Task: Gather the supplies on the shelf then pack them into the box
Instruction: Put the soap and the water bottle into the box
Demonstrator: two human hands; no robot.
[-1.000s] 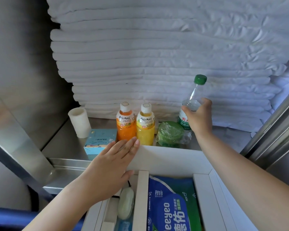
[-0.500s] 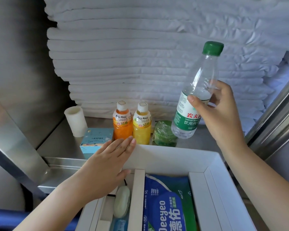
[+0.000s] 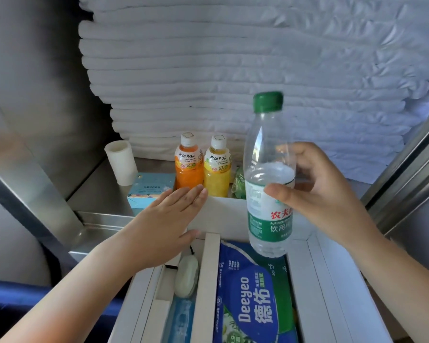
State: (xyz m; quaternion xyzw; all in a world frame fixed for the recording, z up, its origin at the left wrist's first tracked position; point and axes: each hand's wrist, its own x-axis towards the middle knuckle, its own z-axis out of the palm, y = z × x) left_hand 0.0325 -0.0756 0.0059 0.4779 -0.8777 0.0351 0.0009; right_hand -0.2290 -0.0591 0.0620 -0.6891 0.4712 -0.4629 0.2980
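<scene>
I am holding the water bottle [image 3: 268,226] upright in my right grip [image 3: 332,201], thumb and fingers curling round its middle. Its base is hanging just above the Deeyeo wipes pack [image 3: 245,305] at the back of the box [image 3: 226,214]. For a clean placement I am planning to tilt it flat onto the pack, clear of the divider [image 3: 206,280]. My left grip [image 3: 164,226], fingers straight, is resting on the box's back left corner, steadying it.

Background fixtures
Folded white linens [image 3: 233,70] stacked across upper centre; steel wall panel [image 3: 35,82] at upper left — slanted metal rails [image 3: 406,164] at right.
</scene>
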